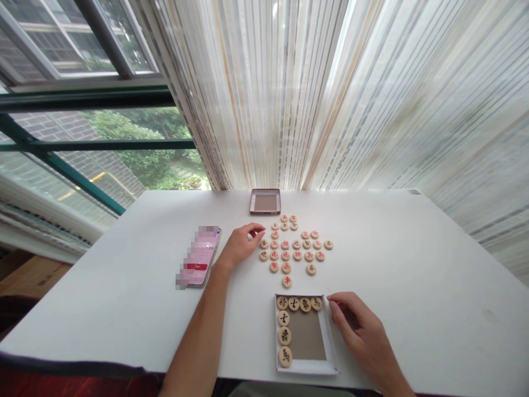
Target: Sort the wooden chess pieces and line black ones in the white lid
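Note:
Several round wooden chess pieces (296, 245) with red and black characters lie flat in loose rows at the middle of the white table (413, 275). My left hand (240, 245) rests on the table at the left edge of this group, its fingers curled and the fingertips pinched near one piece. Close to me sits a shallow white box tray (328, 344) with several black-marked pieces (284, 330) lined along its top and left sides. My right hand (361, 325) lies at the tray's right rim, fingers bent and touching the rim's upper right corner.
A pink smartphone (199, 256) lies face up left of my left hand. A small brown-lined box lid (265, 201) sits at the table's far edge. Striped curtains (330, 94) hang behind the table, a window (82, 110) is at the left.

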### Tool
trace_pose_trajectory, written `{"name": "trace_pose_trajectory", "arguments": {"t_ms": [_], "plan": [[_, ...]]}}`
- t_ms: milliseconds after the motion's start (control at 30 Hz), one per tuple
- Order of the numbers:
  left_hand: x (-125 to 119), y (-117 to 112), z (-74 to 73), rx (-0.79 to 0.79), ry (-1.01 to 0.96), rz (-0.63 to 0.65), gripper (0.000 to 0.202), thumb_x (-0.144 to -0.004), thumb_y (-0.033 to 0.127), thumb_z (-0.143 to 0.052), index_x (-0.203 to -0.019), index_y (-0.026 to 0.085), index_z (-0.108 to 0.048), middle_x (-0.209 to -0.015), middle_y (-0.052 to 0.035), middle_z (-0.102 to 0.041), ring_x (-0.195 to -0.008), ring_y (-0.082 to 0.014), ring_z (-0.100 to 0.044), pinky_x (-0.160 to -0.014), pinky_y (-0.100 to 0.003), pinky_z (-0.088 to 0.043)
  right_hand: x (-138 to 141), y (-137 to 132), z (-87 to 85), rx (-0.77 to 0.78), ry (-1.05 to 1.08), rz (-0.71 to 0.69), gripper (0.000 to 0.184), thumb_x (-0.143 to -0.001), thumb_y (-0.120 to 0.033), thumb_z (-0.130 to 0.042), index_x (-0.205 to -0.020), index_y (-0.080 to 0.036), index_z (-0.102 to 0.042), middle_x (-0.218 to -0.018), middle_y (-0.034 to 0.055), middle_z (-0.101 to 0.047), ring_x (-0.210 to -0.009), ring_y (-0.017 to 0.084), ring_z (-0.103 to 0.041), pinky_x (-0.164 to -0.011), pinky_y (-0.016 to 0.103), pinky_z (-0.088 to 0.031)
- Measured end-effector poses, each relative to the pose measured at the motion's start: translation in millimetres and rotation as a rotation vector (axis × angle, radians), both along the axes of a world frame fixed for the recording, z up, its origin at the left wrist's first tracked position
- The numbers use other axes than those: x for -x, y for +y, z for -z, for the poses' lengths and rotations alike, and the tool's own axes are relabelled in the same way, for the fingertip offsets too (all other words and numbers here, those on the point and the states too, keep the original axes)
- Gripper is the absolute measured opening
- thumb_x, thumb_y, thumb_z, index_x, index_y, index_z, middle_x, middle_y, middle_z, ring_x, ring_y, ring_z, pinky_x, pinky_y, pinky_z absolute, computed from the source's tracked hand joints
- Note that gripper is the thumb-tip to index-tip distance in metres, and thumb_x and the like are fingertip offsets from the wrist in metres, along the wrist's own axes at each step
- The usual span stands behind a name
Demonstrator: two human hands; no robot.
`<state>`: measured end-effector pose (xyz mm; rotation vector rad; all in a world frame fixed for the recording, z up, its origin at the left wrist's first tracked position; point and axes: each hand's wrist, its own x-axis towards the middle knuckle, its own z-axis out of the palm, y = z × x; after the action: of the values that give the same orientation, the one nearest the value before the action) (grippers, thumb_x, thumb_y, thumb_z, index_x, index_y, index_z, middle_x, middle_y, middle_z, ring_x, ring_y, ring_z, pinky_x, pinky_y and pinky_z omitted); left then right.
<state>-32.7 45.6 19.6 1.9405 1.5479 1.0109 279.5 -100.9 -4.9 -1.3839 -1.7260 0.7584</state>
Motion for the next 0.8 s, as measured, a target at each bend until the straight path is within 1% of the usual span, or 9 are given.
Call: {"name": "trace_pose_trajectory", "arguments": {"t_ms": [67, 133, 200, 267, 333, 433, 500, 700, 800], "plan": [[-0.5, -1.0, -0.1, -0.006, 0.027, 0.016, 0.018, -0.091, 0.034, -0.061, -0.099, 0.024, -0.075, -0.097, -0.0022, -0.077, -0.078, -0.0182, -0.068, -0.073, -0.029, -0.053, 0.0, 0.0, 0.4, -0.003, -0.001, -0.004, 0.017, -0.099, -0.036, -0.056, -0.105, -0.023, -0.065, -0.096, 0.0057, -0.071, -0.084, 0.02, -0.069, -0.074, 0.028, -0.057], [-2.1, -1.9, -1.0, -0.028, 0.05, 0.016, 0.019, -0.092, 0.034, -0.06, -0.102, 0.024, -0.074, -0.102, -0.0034, -0.076, -0.084, -0.02, -0.068, -0.08, -0.032, -0.054, -0.1, 0.1, 0.8, -0.005, -0.003, -0.01, 0.018, -0.099, -0.036, -0.055, -0.106, -0.023, -0.065, -0.097, 0.0059, -0.071, -0.084, 0.02, -0.069, -0.074, 0.028, -0.057], [-6.2, -3.1, -2.9, -0.066, 0.068, 0.009, 0.023, -0.093, 0.032, -0.057, -0.109, 0.024, -0.072, -0.112, -0.0054, -0.074, -0.1, -0.0234, -0.066, -0.093, -0.036, -0.052, -0.1, 0.1, 1.1, -0.008, -0.004, -0.009, 0.018, -0.099, -0.036, -0.055, -0.107, -0.023, -0.066, -0.097, 0.006, -0.071, -0.084, 0.02, -0.069, -0.074, 0.028, -0.057], [-14.1, -5.1, -6.0, -0.11, 0.101, 0.024, 0.029, -0.095, 0.027, -0.052, -0.118, 0.023, -0.069, -0.123, -0.0064, -0.07, -0.118, -0.026, -0.059, -0.106, -0.041, -0.045, 0.1, 0.1, 1.2, -0.005, -0.002, -0.007, 0.018, -0.099, -0.035, -0.055, -0.107, -0.023, -0.066, -0.097, 0.0056, -0.071, -0.084, 0.02, -0.069, -0.074, 0.028, -0.057], [-25.3, -7.7, -9.4, -0.157, 0.177, 0.075, 0.036, -0.095, 0.021, -0.048, -0.126, 0.023, -0.065, -0.133, -0.0056, -0.066, -0.129, -0.0267, -0.051, -0.113, -0.044, -0.038, 0.3, -0.1, 1.0, -0.001, 0.001, -0.004, 0.017, -0.099, -0.036, -0.055, -0.106, -0.024, -0.066, -0.097, 0.005, -0.071, -0.084, 0.02, -0.069, -0.074, 0.028, -0.057], [-42.1, -10.7, -12.5, -0.198, 0.328, 0.144, 0.043, -0.094, 0.019, -0.046, -0.134, 0.023, -0.061, -0.143, -0.0042, -0.06, -0.137, -0.0271, -0.043, -0.116, -0.045, -0.034, 0.6, -0.4, 0.5, 0.003, 0.002, -0.002, 0.018, -0.099, -0.037, -0.055, -0.103, -0.024, -0.066, -0.095, 0.0053, -0.071, -0.083, 0.02, -0.07, -0.073, 0.028, -0.057], [-48.0, -10.3, -11.6, -0.192, 0.386, 0.144, 0.044, -0.094, 0.019, -0.046, -0.136, 0.023, -0.06, -0.146, -0.0039, -0.057, -0.139, -0.0272, -0.041, -0.118, -0.046, -0.032, 0.7, -0.6, 0.4, 0.001, 0.008, 0.001, 0.018, -0.099, -0.037, -0.055, -0.103, -0.024, -0.066, -0.095, 0.0059, -0.072, -0.082, 0.021, -0.069, -0.072, 0.029, -0.058], [-35.7, -1.5, -3.1, -0.154, 0.396, 0.044, 0.046, -0.094, 0.019, -0.042, -0.137, 0.02, -0.058, -0.144, -0.0064, -0.059, -0.137, -0.0273, -0.044, -0.116, -0.047, -0.034, 0.9, -0.8, 1.3, 0.001, 0.018, -0.001, 0.016, -0.098, -0.035, -0.056, -0.103, -0.024, -0.066, -0.095, 0.0053, -0.071, -0.082, 0.02, -0.069, -0.072, 0.028, -0.057], [-36.3, -1.9, -4.8, -0.155, 0.401, 0.071, 0.047, -0.094, 0.018, -0.042, -0.138, 0.021, -0.058, -0.144, -0.0048, -0.059, -0.138, -0.0267, -0.043, -0.116, -0.046, -0.033, 0.9, -0.7, 1.6, 0.006, 0.011, -0.005, 0.017, -0.099, -0.036, -0.056, -0.104, -0.024, -0.066, -0.096, 0.0058, -0.071, -0.083, 0.021, -0.069, -0.073, 0.029, -0.057]]}}
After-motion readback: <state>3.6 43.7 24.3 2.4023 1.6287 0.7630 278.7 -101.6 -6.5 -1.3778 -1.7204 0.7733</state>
